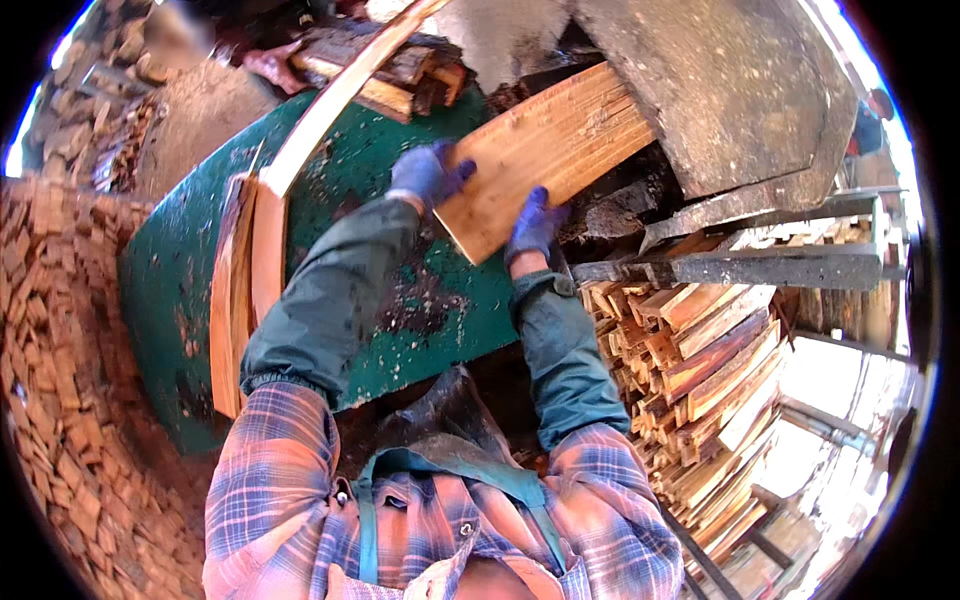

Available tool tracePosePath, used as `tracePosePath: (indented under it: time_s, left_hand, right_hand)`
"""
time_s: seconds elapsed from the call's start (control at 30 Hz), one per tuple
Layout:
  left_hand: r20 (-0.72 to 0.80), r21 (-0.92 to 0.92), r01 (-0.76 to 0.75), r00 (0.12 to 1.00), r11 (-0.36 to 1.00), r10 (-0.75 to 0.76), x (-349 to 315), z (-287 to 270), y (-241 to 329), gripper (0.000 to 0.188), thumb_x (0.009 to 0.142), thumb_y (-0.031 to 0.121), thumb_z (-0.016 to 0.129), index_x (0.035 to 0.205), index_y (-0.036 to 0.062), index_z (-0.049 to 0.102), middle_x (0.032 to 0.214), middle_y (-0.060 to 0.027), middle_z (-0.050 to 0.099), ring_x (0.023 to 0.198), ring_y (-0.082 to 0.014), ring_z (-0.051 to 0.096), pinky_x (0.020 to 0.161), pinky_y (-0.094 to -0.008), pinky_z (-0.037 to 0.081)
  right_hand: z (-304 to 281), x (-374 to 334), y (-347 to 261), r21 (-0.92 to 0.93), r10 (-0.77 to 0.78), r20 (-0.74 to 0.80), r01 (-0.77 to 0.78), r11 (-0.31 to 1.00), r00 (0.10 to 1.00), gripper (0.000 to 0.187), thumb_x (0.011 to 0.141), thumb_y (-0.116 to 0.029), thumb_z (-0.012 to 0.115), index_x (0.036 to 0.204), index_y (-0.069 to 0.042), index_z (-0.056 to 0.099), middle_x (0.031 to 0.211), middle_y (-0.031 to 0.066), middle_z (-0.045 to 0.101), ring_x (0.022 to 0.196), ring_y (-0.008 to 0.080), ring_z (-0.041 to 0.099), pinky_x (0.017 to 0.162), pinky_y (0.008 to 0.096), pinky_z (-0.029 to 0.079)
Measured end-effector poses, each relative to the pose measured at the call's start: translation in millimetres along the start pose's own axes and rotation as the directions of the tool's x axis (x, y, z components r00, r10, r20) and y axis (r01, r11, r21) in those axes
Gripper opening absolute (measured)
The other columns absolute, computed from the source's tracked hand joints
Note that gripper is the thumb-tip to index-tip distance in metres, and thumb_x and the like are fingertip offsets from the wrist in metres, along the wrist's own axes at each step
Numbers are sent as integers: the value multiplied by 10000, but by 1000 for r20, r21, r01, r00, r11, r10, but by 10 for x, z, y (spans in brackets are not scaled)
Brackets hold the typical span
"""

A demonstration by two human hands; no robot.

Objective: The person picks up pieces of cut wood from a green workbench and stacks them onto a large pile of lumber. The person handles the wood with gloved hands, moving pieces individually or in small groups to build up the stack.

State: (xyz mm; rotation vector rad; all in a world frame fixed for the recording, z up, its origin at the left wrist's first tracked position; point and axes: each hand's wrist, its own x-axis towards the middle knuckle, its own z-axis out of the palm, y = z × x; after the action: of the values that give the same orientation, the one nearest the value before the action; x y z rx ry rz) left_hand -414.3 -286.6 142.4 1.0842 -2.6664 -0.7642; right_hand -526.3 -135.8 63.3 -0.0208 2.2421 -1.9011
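A wide, flat wooden board [555, 145] is held between my two purple-gloved hands, slanting up to the right. My left hand [428, 178] grips its left end, fingers on the near corner. On the board's lower edge sits my right hand [537, 222], thumb up against the face. Beneath lies a green metal table [420, 300] strewn with dark bark crumbs. Two split wood pieces [233, 290] lie on the table left of my left arm, and a long pale strip of wood [345, 95] slants up from them. The board's far end reaches a grey metal plate [715, 85].
Bark-covered slabs [385, 65] rest at the table's far edge. A big heap of split firewood [75, 400] fills the left side. At right, a stack of split wood [715, 370] stands under a grey metal bar [770, 268].
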Motion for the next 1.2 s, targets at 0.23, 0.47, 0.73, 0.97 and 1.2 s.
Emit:
tracePosePath:
  time_s: [0.23, 0.47, 0.73, 0.97, 1.2]
  left_hand:
    - [298, -323, 376, 911, 868, -284, -2791, -133, 45, 719, 826, 443, 710, 1344, -18, 520, 1245, -278, 598, 1168, -416, 577, 984, -443, 465]
    - [283, -700, 435, 897, 566, -339, -4042, 176, -388, 813, 821, 311, 767, 1455, -1, 365, 1201, -211, 627, 1105, -298, 600, 964, -410, 470]
    - [412, -758, 540, 831, 366, -373, -4157, 97, -422, 760, 826, 320, 771, 1430, 21, 420, 1190, -200, 629, 1076, -260, 611, 946, -370, 486]
    - [439, -791, 533, 836, 301, -328, -4794, 58, -733, 686, 865, 364, 730, 1406, 32, 468, 1217, -183, 618, 1086, -227, 611, 941, -350, 498]
    - [524, -808, 539, 842, 239, -129, -4237, 26, -436, 1011, 853, 393, 757, 1571, 118, 100, 1460, -185, 435, 1289, -245, 469, 1078, -348, 374]
  right_hand:
    - [-1378, -1262, 229, -5, 145, 468, -161, 987, 872, 577, 970, -335, 607, 1395, 2, 411, 1346, 173, 511, 1156, 262, 539, 977, 407, 469]
    - [-1777, -2060, 118, -35, 530, 621, -656, 754, 577, 519, 916, -289, 688, 1333, -51, 492, 1233, 105, 607, 1082, 256, 605, 917, 434, 518]
    - [-1766, -1898, -441, -269, 475, 576, -394, 879, 665, 491, 864, -231, 753, 1272, -61, 539, 974, 47, 643, 835, 176, 631, 690, 316, 534]
    - [-1168, -2791, -996, -49, 94, 680, -83, 995, 727, 476, 918, -179, 695, 1326, -18, 509, 1095, 88, 612, 966, 164, 588, 856, 292, 489]
    - [-1607, -1853, -471, -233, 261, 661, -138, 963, 704, 513, 961, -381, 625, 1322, -28, 534, 1230, 87, 601, 1125, 197, 555, 977, 327, 454]
